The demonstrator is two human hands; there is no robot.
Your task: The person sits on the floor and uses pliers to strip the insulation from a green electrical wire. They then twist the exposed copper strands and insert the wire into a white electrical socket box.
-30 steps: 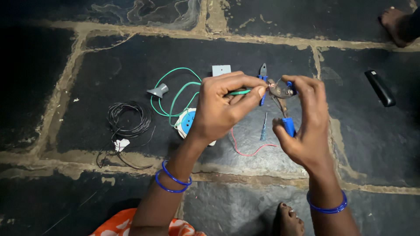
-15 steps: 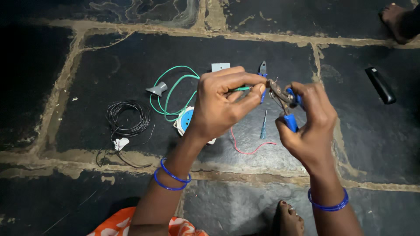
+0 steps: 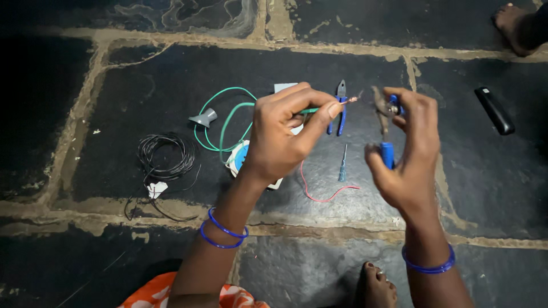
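The left hand [image 3: 282,137] pinches the green wire [image 3: 228,117], its bared tip pointing right toward pliers [image 3: 383,122] gripped in the right hand [image 3: 408,154], just apart.

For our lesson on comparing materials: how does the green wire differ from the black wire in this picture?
The green wire lies in loose open loops, while the black wire is wound into a tight round coil. One end of the green wire is pinched in the left hand, its tip stripped bare; the black wire lies untouched, away from both hands. The green one is bright, the black one nearly blends in. Both rest on the dark stone floor.
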